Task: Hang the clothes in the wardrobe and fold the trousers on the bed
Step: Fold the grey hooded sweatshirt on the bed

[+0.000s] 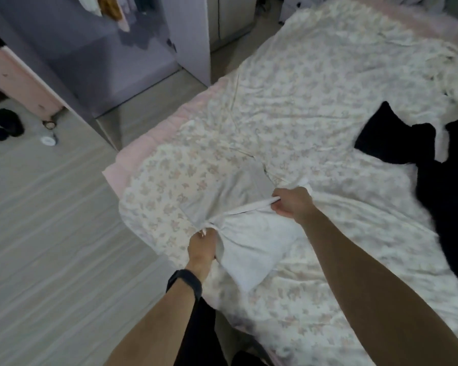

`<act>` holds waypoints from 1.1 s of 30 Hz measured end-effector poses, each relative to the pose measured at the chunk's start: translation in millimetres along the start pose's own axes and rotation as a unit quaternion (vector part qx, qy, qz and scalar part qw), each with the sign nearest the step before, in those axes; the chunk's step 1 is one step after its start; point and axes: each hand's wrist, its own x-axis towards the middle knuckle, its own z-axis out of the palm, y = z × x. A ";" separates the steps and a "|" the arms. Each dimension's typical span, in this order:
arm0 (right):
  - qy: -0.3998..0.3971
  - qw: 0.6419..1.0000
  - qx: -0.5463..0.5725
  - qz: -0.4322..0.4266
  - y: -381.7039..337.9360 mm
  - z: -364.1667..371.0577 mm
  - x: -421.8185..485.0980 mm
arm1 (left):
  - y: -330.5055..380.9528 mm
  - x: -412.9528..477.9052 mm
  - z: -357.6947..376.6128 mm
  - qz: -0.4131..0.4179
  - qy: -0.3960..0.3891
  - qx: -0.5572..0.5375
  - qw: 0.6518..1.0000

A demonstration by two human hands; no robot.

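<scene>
The flower-printed bed (315,83) carries a white garment (251,247), bunched near the bed's floor-side edge, and black clothes (439,191) spread along the bed's opposite edge, well apart from it

Floor (50,207): pale planks, 9 o'clock
Wardrobe (103,62): lilac, open, 11 o'clock
Cabinet (230,19): pale doors, 12 o'clock
Light: dim

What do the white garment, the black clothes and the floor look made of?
White garment: thin soft cloth, matte; it gathers into fine folds.
Black clothes: matte cloth, lying limp; weave too dark to tell.
Floor: pale wood-look planks, slight sheen; laminate or wood, unclear.
</scene>
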 end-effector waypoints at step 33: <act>0.310 0.937 -0.149 -0.065 114.2 105.9 78.9 | 120.4 182.5 68.6 0.316 -0.101 0.531 0.780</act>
